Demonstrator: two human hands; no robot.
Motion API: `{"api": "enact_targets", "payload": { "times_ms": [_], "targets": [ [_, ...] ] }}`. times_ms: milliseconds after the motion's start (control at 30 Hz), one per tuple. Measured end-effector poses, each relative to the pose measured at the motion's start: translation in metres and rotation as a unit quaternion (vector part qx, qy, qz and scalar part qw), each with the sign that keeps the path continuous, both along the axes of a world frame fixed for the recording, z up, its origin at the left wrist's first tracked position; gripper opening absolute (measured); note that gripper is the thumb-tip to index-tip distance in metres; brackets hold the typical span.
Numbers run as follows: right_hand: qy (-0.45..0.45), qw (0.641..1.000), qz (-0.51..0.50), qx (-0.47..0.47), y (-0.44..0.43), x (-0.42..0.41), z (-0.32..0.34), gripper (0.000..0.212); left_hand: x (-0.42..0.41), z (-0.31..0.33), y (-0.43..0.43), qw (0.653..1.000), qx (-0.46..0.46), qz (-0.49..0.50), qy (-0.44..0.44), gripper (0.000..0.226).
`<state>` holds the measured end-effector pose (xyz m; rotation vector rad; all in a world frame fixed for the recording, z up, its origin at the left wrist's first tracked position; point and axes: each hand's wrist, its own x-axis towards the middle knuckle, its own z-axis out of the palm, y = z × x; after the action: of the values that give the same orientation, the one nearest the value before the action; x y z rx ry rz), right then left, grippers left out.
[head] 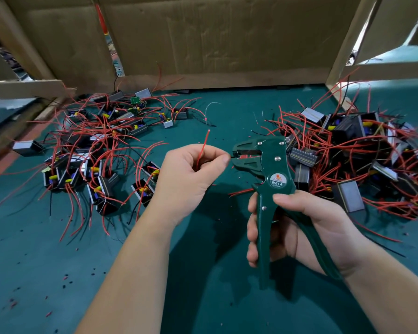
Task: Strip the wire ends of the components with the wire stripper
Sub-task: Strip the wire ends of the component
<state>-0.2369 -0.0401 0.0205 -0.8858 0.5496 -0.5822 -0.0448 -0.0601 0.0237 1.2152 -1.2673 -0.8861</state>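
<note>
Centrally, left hand (191, 175) pinches a thin red insulated wire (204, 145) beside the jaws of a dark green wire stripper (274, 168), right hand (316, 227) grips both handles

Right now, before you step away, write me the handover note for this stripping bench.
Left hand: pinches a red wire and holds a wire end at the mouth of the wire stripper.
Right hand: grips the stripper's handles, which are spread.
Components: left pile and right pile on the green mat; I cannot tell which is finished.
Done: insulation scraps suggest some ends are stripped.
Left: squeeze on this end, then the rest.
</note>
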Motion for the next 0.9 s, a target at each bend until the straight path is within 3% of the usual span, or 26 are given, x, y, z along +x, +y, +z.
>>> {"api": "enact_targets", "payload": {
  "times_ms": [167, 333, 500, 600, 700, 767, 833, 900],
  "targets": [
    [0.028, 0.999, -0.033, -0.005, 0.002, 0.003, 0.001, 0.037, 0.001, -0.001, 0.001, 1.0, -0.01, -0.007, -0.006, 0.024],
    [0.024, 0.999, -0.027, -0.014, 0.003, 0.002, 0.001, 0.052, 0.0, 0.003, 0.001, 1.0, -0.016, -0.01, -0.004, 0.025],
    [0.042, 0.997, -0.062, 0.0, 0.007, 0.006, 0.001, 0.049, -0.003, 0.003, 0.004, 1.0, -0.015, -0.02, -0.01, 0.022],
    [0.065, 0.988, -0.139, 0.012, 0.006, 0.011, 0.001, 0.048, -0.006, 0.002, 0.005, 0.997, 0.051, -0.056, 0.017, 0.01],
    [0.041, 0.989, -0.142, 0.02, 0.003, 0.012, -0.001, 0.047, -0.01, -0.001, 0.005, 0.994, 0.099, -0.051, -0.007, 0.019],
    [0.011, 0.993, -0.119, 0.012, 0.001, 0.011, -0.002, 0.044, -0.014, -0.001, 0.003, 0.993, 0.106, -0.024, 0.037, 0.023],
    [-0.015, 0.996, -0.085, -0.001, 0.002, 0.011, -0.004, 0.047, -0.017, 0.0, 0.0, 0.981, 0.131, 0.0, 0.144, 0.025],
    [-0.026, 0.999, -0.023, -0.014, 0.004, 0.015, -0.006, 0.058, -0.019, 0.004, -0.002, 0.947, 0.16, -0.007, 0.277, 0.027]
  ]
}}
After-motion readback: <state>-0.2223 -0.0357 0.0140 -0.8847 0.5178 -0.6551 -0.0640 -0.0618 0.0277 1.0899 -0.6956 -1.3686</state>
